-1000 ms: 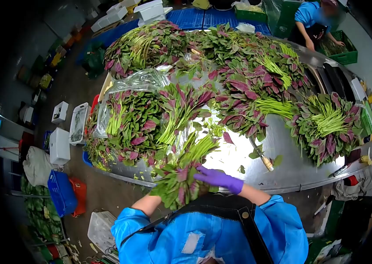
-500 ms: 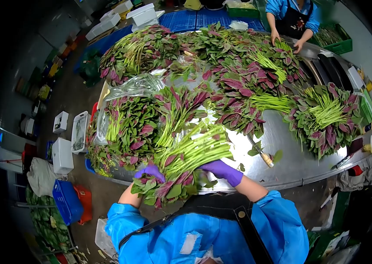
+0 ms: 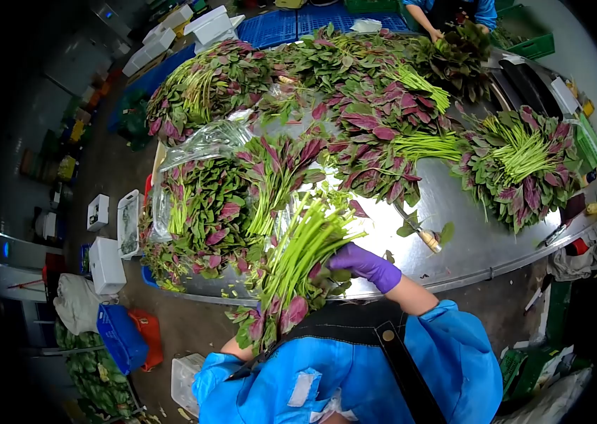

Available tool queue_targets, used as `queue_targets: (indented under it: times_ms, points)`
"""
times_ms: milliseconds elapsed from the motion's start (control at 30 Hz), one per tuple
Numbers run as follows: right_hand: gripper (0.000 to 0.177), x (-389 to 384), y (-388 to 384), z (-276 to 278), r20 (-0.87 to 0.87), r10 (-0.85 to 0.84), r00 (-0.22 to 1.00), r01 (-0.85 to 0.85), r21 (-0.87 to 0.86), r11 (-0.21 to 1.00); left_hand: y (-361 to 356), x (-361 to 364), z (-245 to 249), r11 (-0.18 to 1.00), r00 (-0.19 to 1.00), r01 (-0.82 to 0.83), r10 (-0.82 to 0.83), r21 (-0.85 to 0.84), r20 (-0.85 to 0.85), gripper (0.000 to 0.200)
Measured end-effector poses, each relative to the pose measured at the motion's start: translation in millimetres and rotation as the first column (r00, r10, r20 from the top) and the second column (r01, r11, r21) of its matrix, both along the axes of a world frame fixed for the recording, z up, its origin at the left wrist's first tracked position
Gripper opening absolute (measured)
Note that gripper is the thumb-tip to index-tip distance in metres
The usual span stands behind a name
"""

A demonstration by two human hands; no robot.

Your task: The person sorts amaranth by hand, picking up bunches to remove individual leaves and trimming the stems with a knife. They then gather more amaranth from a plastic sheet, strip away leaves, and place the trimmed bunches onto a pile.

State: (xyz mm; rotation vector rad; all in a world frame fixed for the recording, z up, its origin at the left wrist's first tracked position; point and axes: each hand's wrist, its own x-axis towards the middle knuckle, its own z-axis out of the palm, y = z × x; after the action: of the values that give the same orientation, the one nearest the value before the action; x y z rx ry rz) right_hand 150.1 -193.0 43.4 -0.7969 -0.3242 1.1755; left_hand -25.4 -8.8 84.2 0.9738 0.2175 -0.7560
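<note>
A bunch of amaranth (image 3: 305,247), with pale green stems and purple-green leaves, is held tilted over the near table edge, stem ends pointing up and away. My left hand (image 3: 259,308), in a purple glove, is almost wholly hidden under the leaves and supports the bunch from the left. My right hand (image 3: 368,267), also gloved, is closed against the bunch's right side; its fingertips are partly behind leaves. Just beyond lies a smaller amaranth bunch (image 3: 270,187). To the right of my right hand, a knife with a wooden handle (image 3: 429,242) rests on the metal table (image 3: 468,247).
More amaranth piles (image 3: 207,81) cover the far and left table. A large bunch (image 3: 521,155) lies at right. Clear plastic bags (image 3: 210,145) lie at left. Across the table, a co-worker in blue sleeves (image 3: 417,15) handles a dark leafy bunch (image 3: 457,60). Blue crate (image 3: 122,338) stands on the floor.
The held bunch has turned more upright, and its leaves dropped toward my body. My left hand has gone beneath it. The co-worker has lifted a leafy bunch.
</note>
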Motion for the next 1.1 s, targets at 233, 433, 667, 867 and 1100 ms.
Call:
queue_targets:
  times_ms: [233, 433, 667, 867, 1100]
  points:
    - [0.040, 63, -40, -1, -0.046, -0.777, 0.628, 0.750, -0.230, 0.620, 2, -10, 4, 1.000, 1.000, -0.020, 0.020, 0.011, -0.010, 0.059]
    - [0.038, 15, -18, 45, 0.177, -0.404, 0.897, 0.428, -0.127, 0.895, 3, -13, 2, 1.000, 0.999, -0.018, 0.018, 0.011, -0.030, 0.057]
    - [0.046, -23, 26, 7, 0.535, -0.304, 0.788, 0.469, -0.202, 0.859, 4, -2, 2, 0.999, 1.000, 0.020, -0.019, 0.036, -0.021, 0.056]
    - [0.030, 73, -40, 21, 0.329, -0.771, 0.545, 0.838, -0.189, 0.512, 15, 7, 12, 0.995, 0.998, 0.056, -0.057, 0.080, 0.015, 0.055]
    - [0.037, 12, 2, -174, 0.000, -0.042, 0.999, 0.042, -0.073, 0.996, 30, 55, 33, 0.962, 0.980, 0.154, -0.178, 0.224, 0.093, 0.053]
